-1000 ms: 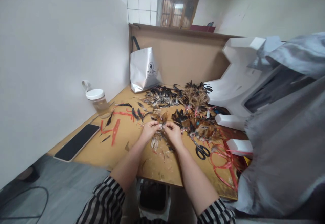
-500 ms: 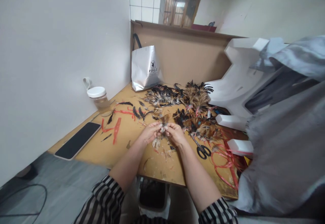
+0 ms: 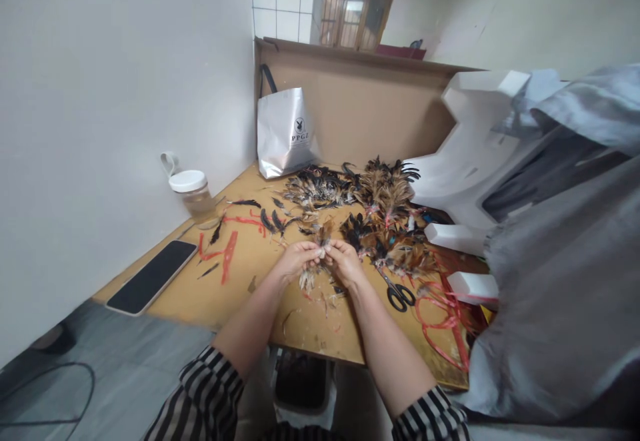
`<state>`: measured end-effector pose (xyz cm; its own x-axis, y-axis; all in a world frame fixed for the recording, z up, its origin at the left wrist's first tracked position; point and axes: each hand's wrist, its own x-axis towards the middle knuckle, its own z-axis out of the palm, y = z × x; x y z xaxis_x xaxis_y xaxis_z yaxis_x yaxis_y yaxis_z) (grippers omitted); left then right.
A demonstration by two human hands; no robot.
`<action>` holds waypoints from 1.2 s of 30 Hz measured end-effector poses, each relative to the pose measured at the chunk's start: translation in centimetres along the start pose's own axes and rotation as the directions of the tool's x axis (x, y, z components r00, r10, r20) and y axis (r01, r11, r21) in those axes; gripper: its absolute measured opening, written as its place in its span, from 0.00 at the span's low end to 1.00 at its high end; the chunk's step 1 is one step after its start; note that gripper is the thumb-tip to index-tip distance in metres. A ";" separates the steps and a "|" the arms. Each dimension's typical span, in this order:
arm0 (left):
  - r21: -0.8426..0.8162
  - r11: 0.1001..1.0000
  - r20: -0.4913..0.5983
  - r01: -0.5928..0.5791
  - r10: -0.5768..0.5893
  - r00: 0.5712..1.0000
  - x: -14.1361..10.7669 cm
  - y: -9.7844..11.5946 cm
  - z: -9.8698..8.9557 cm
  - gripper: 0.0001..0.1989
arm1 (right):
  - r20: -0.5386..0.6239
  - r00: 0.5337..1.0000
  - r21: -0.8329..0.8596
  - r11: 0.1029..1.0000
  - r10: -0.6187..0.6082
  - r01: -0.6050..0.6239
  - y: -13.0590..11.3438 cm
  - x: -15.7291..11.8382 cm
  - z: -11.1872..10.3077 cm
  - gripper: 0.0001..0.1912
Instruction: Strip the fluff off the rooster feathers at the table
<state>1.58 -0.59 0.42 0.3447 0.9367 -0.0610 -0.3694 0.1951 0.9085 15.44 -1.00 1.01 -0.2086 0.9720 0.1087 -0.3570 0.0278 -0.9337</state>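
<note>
Over the middle of the wooden table [image 3: 295,318], a small bunch of brown feathers [image 3: 325,230] stands up between my hands. My left hand [image 3: 298,258] pinches its pale base from the left, fingers closed. From the right, my right hand [image 3: 343,260] pinches the same base, its thumb and fingertips meeting the left ones. Pale loose feathers [image 3: 307,280] lie just below my left hand. Beyond my hands spread a heap of dark and grey feathers [image 3: 320,186] and brown feather bundles [image 3: 385,188]; another group of bundles [image 3: 400,251] lies right of my right hand.
Black scissors [image 3: 399,294] and a tangle of red plastic strip [image 3: 443,321] lie at right. To the left are a phone [image 3: 153,278], a lidded jar [image 3: 195,198] and red strips [image 3: 230,258]. A silver bag [image 3: 285,134] stands behind; white foam [image 3: 450,134] and grey cloth [image 3: 565,274] border the right.
My fingertips have shifted slightly on the feather bunch, and more of its brown tips now shows above them. The things on the table lie as before.
</note>
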 end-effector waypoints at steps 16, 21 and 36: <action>0.326 0.931 -0.105 -0.166 0.210 0.972 0.4 -0.5 0.8 0.11 | -0.250 0.966 -0.158 0.987 -0.063 0.023 0.6 0.2 0.2 0.14; 0.325 0.932 -0.106 -0.158 0.202 0.974 0.7 -0.9 0.8 0.11 | -0.303 0.952 -0.104 0.995 -0.040 0.009 1.1 0.4 0.4 0.15; 0.330 0.932 -0.074 -0.148 0.182 0.981 0.7 -0.9 0.5 0.11 | -0.303 0.953 -0.128 0.992 -0.018 -0.022 0.9 0.3 0.7 0.17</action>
<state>2.56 -0.23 -0.25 0.2073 0.9754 0.0748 -0.1103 -0.0527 0.9925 14.40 -0.89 0.40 0.0837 0.9963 0.0172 -0.2334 0.0364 -0.9717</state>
